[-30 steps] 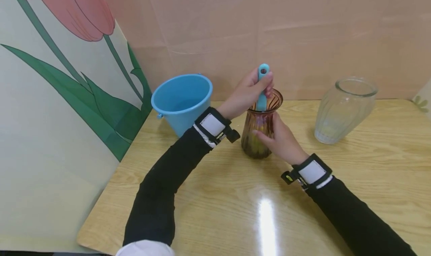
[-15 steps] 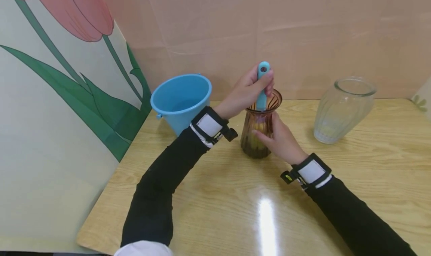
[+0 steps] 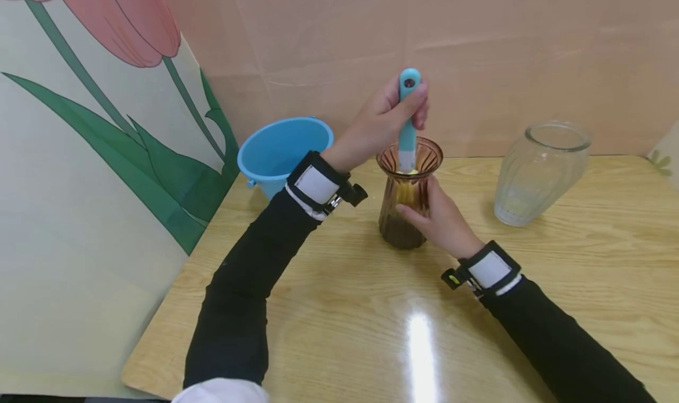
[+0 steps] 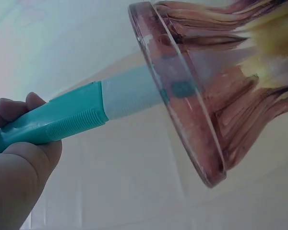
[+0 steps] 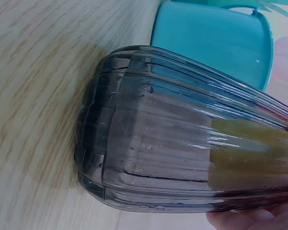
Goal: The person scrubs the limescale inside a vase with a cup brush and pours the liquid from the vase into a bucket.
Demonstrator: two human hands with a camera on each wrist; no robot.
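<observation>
A wooden table (image 3: 329, 309) carries everything. At its far left stands a blue bucket (image 3: 281, 152), at its far right a clear glass vase (image 3: 536, 176). Between them, near the far edge, stands an upright amber vase (image 3: 405, 200). The right hand (image 3: 442, 223) curls around the amber vase's near right side, holding it on the table. The left hand (image 3: 379, 126) grips the teal handle of a brush (image 3: 407, 123) above the vase's mouth, its yellow bristles (image 4: 273, 33) inside the neck.
</observation>
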